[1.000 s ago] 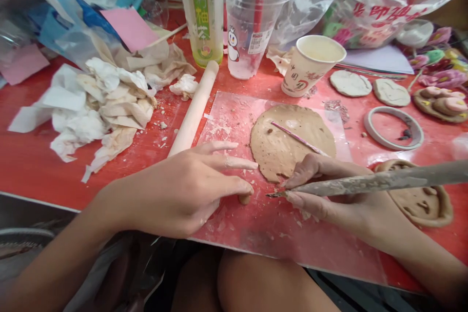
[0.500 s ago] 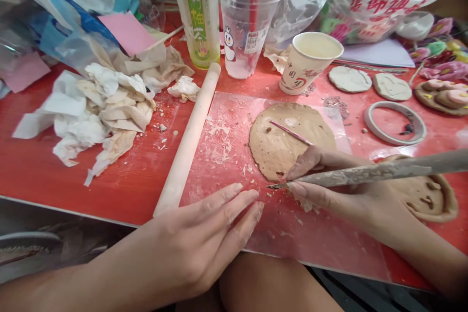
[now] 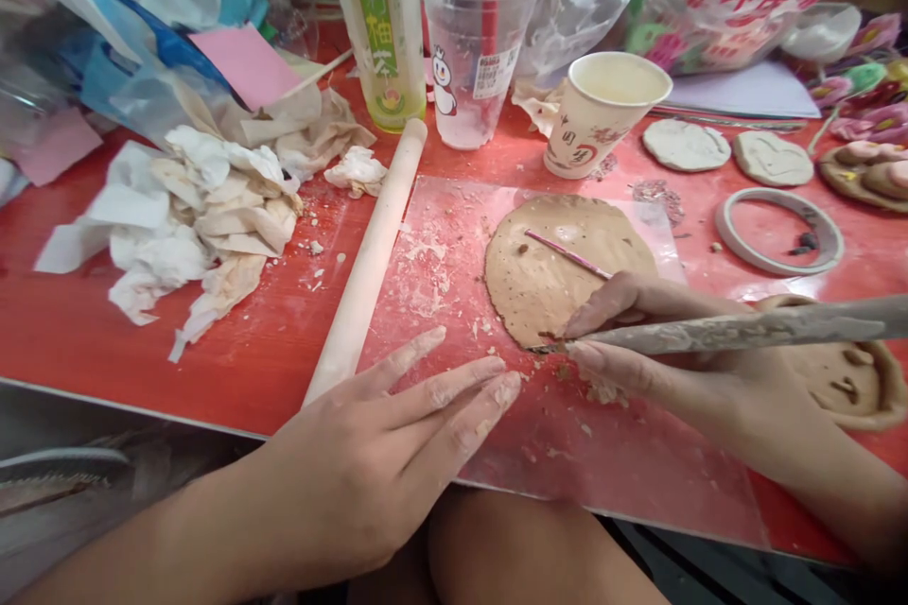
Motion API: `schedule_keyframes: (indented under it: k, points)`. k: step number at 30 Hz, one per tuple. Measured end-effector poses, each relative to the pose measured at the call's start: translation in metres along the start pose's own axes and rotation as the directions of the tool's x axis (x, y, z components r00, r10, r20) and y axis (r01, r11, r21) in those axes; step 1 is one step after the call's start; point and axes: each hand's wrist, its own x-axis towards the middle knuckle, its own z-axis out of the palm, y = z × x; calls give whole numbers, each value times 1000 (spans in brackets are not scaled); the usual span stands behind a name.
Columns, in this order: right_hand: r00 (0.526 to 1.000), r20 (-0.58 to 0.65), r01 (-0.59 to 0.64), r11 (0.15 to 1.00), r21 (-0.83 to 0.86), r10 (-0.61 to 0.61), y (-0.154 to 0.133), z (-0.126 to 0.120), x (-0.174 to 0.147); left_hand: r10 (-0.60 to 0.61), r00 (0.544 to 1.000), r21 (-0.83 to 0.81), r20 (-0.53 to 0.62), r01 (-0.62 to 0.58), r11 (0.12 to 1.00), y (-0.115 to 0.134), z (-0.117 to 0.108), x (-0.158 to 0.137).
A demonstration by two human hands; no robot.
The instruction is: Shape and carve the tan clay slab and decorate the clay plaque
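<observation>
My right hand (image 3: 681, 369) grips a clay-smeared grey stick tool (image 3: 738, 331) between thumb and fingers. Its dark tip meets the near edge of a flat, roundish brown clay slab (image 3: 567, 293). Across the slab lies a thin pinkish stick (image 3: 567, 253). My left hand (image 3: 397, 444) is open, fingers spread, palm down at the near side of a clear plastic sheet (image 3: 426, 321), holding nothing. Beside its wrist, a pale rolling pin (image 3: 373, 265) slants away. Behind my right forearm a brown clay piece with a raised rim (image 3: 858, 388) is partly covered.
Crumpled tissues (image 3: 191, 217) lie on the red table (image 3: 234, 388) at left. A bottle (image 3: 379, 28), a clear plastic cup (image 3: 472, 47) and a paper cup (image 3: 600, 118) stand at the back. To the right are a tape roll (image 3: 780, 263) and a pale clay disc (image 3: 686, 146).
The tool's tip has moved slightly right and up, onto the slab's near edge. My left fingers have spread further apart. The view has shifted a little.
</observation>
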Motion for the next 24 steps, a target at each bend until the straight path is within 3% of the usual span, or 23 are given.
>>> schedule_keyframes:
  k: [5, 9, 17, 24]
  points:
    - [1000, -4, -10, 1000, -4, 10, -3, -2, -2, -10, 1000, 26, 29, 9, 1000, 0, 0, -1]
    - [1000, -3, -13, 1000, -14, 13, -5, -2, -1, -84, 996, 5, -20, 84, 996, 1, -1, -7]
    - [1000, 3, 10, 998, -56, -10, -1, -2, 1, -35, 993, 10, -113, 36, 999, 0, 4, -7]
    - [999, 11, 38, 997, -68, -37, -1, -2, 0, -86, 993, 10, -82, 87, 996, 3, 2, -5]
